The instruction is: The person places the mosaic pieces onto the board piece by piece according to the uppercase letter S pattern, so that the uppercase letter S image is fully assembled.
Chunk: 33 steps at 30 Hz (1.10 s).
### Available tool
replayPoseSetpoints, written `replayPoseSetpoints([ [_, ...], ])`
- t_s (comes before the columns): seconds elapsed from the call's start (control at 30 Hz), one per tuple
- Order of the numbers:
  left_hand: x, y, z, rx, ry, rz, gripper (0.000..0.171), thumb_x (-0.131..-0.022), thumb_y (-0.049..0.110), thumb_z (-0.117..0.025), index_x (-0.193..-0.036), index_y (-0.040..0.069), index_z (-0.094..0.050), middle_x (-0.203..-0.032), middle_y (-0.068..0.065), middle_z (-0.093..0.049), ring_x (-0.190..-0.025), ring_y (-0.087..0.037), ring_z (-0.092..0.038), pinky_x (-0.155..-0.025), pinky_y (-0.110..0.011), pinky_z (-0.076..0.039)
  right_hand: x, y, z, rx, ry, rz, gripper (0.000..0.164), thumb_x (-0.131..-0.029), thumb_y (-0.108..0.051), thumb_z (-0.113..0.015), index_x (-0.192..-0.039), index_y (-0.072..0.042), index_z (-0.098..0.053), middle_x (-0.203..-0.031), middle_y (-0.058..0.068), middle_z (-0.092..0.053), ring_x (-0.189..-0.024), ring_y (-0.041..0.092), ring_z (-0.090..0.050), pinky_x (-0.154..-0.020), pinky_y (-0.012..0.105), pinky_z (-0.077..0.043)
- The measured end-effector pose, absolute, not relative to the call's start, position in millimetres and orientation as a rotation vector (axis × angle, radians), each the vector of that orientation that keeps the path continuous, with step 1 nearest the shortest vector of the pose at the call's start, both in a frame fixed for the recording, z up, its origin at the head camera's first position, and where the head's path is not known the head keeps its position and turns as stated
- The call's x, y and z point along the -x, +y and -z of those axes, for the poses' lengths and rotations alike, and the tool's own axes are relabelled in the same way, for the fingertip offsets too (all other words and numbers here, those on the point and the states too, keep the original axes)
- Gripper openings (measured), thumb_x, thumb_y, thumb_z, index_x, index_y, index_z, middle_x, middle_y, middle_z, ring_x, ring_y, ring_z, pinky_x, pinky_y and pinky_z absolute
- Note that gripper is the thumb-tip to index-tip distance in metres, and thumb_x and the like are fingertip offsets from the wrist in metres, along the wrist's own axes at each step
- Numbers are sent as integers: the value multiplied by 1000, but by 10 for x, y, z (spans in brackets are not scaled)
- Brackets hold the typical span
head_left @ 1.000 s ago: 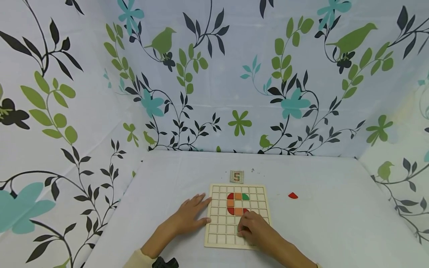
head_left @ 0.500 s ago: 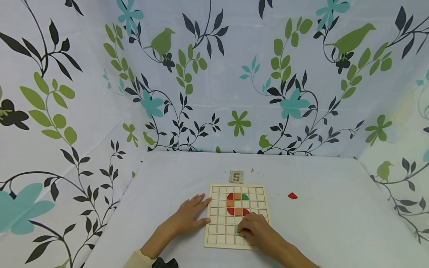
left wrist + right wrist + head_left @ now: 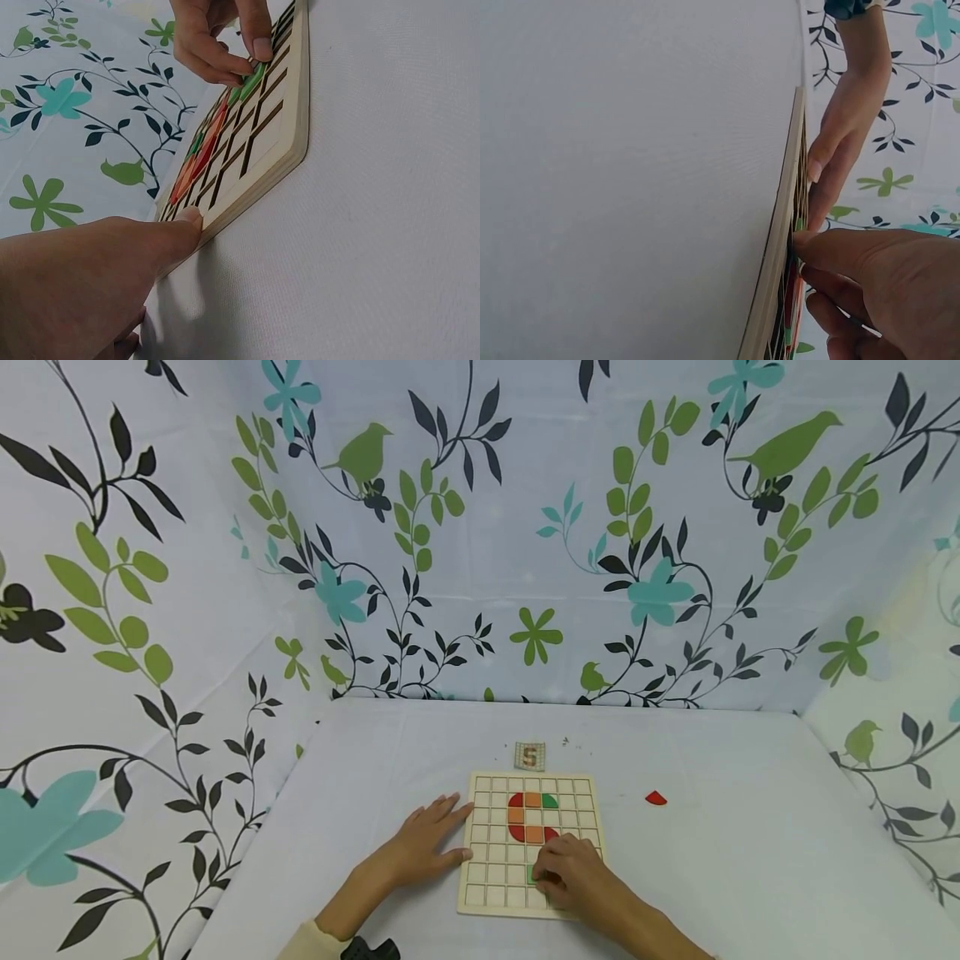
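Note:
A square wooden grid board point(image 3: 495, 895) lies on the white table. Its recesses hold red point(image 3: 516, 833), orange point(image 3: 533, 834) and green point(image 3: 550, 801) tiles in a curved shape. My left hand point(image 3: 426, 846) rests at the board's left edge, fingers spread, thumb point(image 3: 187, 216) touching the rim. My right hand point(image 3: 573, 872) is over the lower right part of the board, thumb and fingers curled together at a green tile point(image 3: 253, 81). Fingertips seem to pinch a small tile there, mostly hidden by them. Only a green sliver shows beside the hand in the head view.
A small card with a patterned figure point(image 3: 530, 756) lies just behind the board. A loose red quarter-round tile point(image 3: 656, 797) lies on the table to the right. Floral cloth walls point(image 3: 450, 652) stand around the back and sides.
A green tile beside my right fingertips shows more clearly than a second ago, as the fingers shifted slightly. My left hand and the board have stayed in place.

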<state>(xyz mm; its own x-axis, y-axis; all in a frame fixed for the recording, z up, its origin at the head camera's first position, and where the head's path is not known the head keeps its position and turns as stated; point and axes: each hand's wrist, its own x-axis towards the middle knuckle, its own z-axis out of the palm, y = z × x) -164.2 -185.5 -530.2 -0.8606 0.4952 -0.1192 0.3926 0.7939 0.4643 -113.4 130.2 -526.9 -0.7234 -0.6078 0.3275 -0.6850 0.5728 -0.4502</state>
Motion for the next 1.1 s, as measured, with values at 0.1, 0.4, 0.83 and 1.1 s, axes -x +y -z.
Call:
replayPoseSetpoints([
  [0.1, 1643, -1856, 5314, -687, 2750, -626, 77, -103, 57, -60, -167, 22, -35, -174, -13, -27, -161, -40, -22, -127, -67, -20, 1134, 1318, 5257, -1087, -2656, -835, 17, -89, -12, -86, -91, -25, -74, -98, -18, -63, -92, 2, -50, -76, 25, -40],
  [0.4, 1650, -1862, 5303, -695, 2758, -616, 76, -104, 57, -60, -166, 21, -36, -174, -13, -27, -161, -40, -22, -127, -66, -20, 1434, 1716, 5161, -575, -2905, -865, 19, -93, -12, -81, -110, -17, -76, -114, -8, -66, -115, 16, -61, -104, 43, -56],
  [0.83, 1628, -1878, 5298, -683, 2768, -618, 76, -103, 57, -60, -166, 22, -37, -174, -12, -28, -161, -39, -23, -127, -66, -20, 1938, 2612, 5097, -420, -3044, -612, 38, -89, 2, -78, -125, 0, -69, -122, 22, -64, -110, 42, -62, -98, 60, -56],
  [1.1, 1634, -1878, 5309, -706, 2763, -638, 76, -103, 57, -60, -166, 20, -37, -173, -13, -29, -160, -40, -24, -126, -67, -21, 2004, 2701, 5145, -349, -3090, -730, 22, -92, -2, -78, -112, 3, -71, -102, 14, -65, -92, 27, -64, -89, 51, -61],
])
